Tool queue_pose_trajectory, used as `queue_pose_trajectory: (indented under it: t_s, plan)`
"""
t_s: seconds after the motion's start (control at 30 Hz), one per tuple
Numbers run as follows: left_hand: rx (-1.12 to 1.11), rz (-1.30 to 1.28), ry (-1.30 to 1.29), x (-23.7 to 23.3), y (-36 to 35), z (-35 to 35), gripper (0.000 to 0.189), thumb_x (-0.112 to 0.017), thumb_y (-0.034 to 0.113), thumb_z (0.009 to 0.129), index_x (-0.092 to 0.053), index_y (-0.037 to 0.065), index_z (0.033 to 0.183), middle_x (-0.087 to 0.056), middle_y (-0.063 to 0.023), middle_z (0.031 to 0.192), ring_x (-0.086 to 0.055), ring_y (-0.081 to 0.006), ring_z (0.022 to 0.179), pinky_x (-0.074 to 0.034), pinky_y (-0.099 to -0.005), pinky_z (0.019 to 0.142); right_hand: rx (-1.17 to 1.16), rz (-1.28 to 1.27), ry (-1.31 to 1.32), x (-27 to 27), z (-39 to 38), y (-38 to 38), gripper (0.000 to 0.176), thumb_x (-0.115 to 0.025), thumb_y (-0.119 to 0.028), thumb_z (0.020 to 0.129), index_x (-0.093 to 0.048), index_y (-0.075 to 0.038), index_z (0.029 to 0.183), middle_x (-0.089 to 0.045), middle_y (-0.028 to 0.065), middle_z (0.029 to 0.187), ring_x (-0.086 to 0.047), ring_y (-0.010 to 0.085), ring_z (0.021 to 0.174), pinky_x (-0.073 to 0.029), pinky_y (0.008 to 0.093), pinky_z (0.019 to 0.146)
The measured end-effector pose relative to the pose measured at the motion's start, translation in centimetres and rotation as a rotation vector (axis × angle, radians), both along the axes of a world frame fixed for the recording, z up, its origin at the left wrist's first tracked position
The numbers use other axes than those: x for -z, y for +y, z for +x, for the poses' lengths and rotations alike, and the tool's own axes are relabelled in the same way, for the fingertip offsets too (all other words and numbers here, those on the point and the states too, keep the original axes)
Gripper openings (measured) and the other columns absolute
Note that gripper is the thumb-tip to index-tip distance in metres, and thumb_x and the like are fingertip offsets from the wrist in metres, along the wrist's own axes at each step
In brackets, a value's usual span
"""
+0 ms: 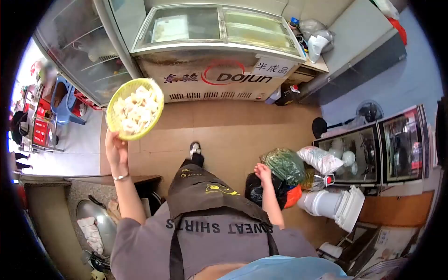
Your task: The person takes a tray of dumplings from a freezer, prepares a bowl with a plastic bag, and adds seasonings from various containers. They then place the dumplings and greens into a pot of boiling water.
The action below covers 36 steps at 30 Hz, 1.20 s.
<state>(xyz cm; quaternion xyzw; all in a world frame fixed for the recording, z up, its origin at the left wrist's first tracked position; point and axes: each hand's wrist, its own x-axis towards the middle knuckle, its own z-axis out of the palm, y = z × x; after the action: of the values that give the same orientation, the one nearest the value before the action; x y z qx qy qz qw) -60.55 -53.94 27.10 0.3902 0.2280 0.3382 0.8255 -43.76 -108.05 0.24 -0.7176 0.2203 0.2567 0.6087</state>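
My left hand (117,148) grips the near rim of a round yellow-green plastic basket (157,115), held out in front of me on the left. Pale pieces that look like dumplings (136,110) fill the basket. Past it stands a chest freezer (196,70) with sliding glass lids. At my right side hangs my right hand (263,172), its fingers loosely bent and apart, with nothing in them. Nearest to that hand are a black plastic bag (254,189) and a green plastic bag (284,163) on the floor.
A tall glass-door fridge (84,51) rises at the left. Along the right are a black glass-door cabinet (354,154), white buckets (322,204) and an oil bottle (315,179). A metal wok (100,221) rests on the left counter. Brown floor (233,126) lies before me.
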Motion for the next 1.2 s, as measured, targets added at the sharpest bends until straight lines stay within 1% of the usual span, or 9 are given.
queue_pose_trajectory:
  t_s: [0.17, 0.43, 0.6, 0.7, 0.77, 0.8, 0.93, 1.1, 1.2]
  plan:
    - [-0.105, -0.059, 0.057, 2.3, 3.4, 17.4, 0.008, -0.052, 0.008, 0.079, -0.052, 0.012, 0.086, -0.055, 0.0040, 0.082, -0.045, -0.0044, 0.063, -0.036, -0.0169, 0.052, -0.138, -0.021, 0.061, 2.4, 8.9, 4.6, 0.022, -0.056, -0.025, 0.089, -0.059, -0.011, 0.106, -0.064, -0.0012, 0.092, -0.062, 0.0089, 0.079, -0.046, 0.0219, 0.064]
    - [-0.045, -0.125, 0.000, 7.6, 11.1, 42.0, 0.006, -0.052, 0.006, 0.080, -0.050, 0.012, 0.081, -0.055, 0.0014, 0.078, -0.048, -0.0078, 0.064, -0.040, -0.0201, 0.056, 0.015, -0.017, -0.386, -1.5, 34.5, 6.1, 0.015, -0.058, -0.025, 0.088, -0.060, -0.010, 0.090, -0.060, -0.0011, 0.075, -0.054, 0.0076, 0.066, -0.044, 0.0230, 0.057]
    - [-0.058, -0.139, 0.055, 11.3, 14.4, 55.8, 0.007, -0.052, 0.005, 0.079, -0.051, 0.007, 0.085, -0.056, -0.0034, 0.082, -0.050, -0.0115, 0.068, -0.041, -0.0237, 0.057, 0.212, 0.040, -0.467, -5.1, 54.6, 5.6, 0.021, -0.054, -0.029, 0.091, -0.060, -0.010, 0.098, -0.060, -0.0027, 0.076, -0.054, 0.0057, 0.063, -0.041, 0.0194, 0.050]
    - [-0.100, -0.153, 0.079, 14.0, 16.3, 62.5, 0.009, -0.051, 0.004, 0.079, -0.049, 0.006, 0.087, -0.052, -0.0037, 0.081, -0.047, -0.0122, 0.068, -0.041, -0.0245, 0.056, 0.240, -0.081, -0.672, -7.4, 67.6, 7.6, 0.024, -0.051, -0.030, 0.092, -0.060, -0.008, 0.092, -0.053, -0.0040, 0.066, -0.044, 0.0032, 0.053, -0.033, 0.0186, 0.044]
    - [-0.112, -0.139, 0.116, 15.7, 17.2, 66.2, 0.008, -0.051, 0.003, 0.079, -0.048, 0.005, 0.087, -0.052, -0.0039, 0.082, -0.047, -0.0121, 0.067, -0.041, -0.0238, 0.056, 0.177, -0.429, -0.913, -3.9, 78.5, 6.4, 0.030, -0.051, -0.028, 0.092, -0.059, 0.000, 0.099, -0.060, 0.0039, 0.079, -0.056, 0.0142, 0.071, -0.045, 0.0271, 0.066]
    - [-0.162, -0.157, 0.120, 16.6, 17.4, 68.1, 0.009, -0.051, 0.003, 0.079, -0.048, 0.005, 0.087, -0.052, -0.0041, 0.083, -0.047, -0.0119, 0.067, -0.041, -0.0236, 0.056, 0.274, -0.444, -0.820, -8.4, 79.9, 9.5, 0.035, -0.052, -0.029, 0.091, -0.058, 0.002, 0.105, -0.063, 0.0131, 0.096, -0.058, 0.0240, 0.092, -0.043, 0.0326, 0.083]
    - [-0.276, -0.182, 0.083, 21.9, 19.3, 73.5, 0.010, -0.051, 0.005, 0.082, -0.048, 0.004, 0.092, -0.054, -0.0049, 0.086, -0.051, -0.0129, 0.073, -0.045, -0.0244, 0.063, 0.104, -0.813, -0.751, -4.7, 93.4, 7.9, 0.044, -0.053, -0.034, 0.087, -0.055, 0.003, 0.110, -0.058, 0.0240, 0.109, -0.055, 0.0349, 0.103, -0.042, 0.0396, 0.088]
    - [-0.391, -0.245, 0.191, 19.8, 15.3, 77.0, 0.021, -0.053, 0.026, 0.090, -0.050, 0.004, 0.089, -0.054, -0.0071, 0.085, -0.053, -0.0177, 0.081, -0.047, -0.0285, 0.071, -0.076, -1.166, -0.340, -6.8, 96.5, 10.0, 0.047, -0.051, -0.034, 0.088, -0.051, 0.002, 0.118, -0.048, 0.0246, 0.118, -0.045, 0.0391, 0.111, -0.040, 0.0452, 0.092]
    - [-0.078, -0.073, 0.604, 17.5, 9.3, 79.9, 0.034, -0.043, 0.038, 0.094, -0.054, 0.006, 0.090, -0.055, -0.0056, 0.077, -0.056, -0.0160, 0.074, -0.048, -0.0287, 0.067, 0.032, -1.304, -0.457, -6.3, 96.2, 11.6, 0.040, -0.052, -0.031, 0.087, -0.056, 0.003, 0.107, -0.050, 0.0231, 0.109, -0.047, 0.0391, 0.104, -0.042, 0.0479, 0.087]
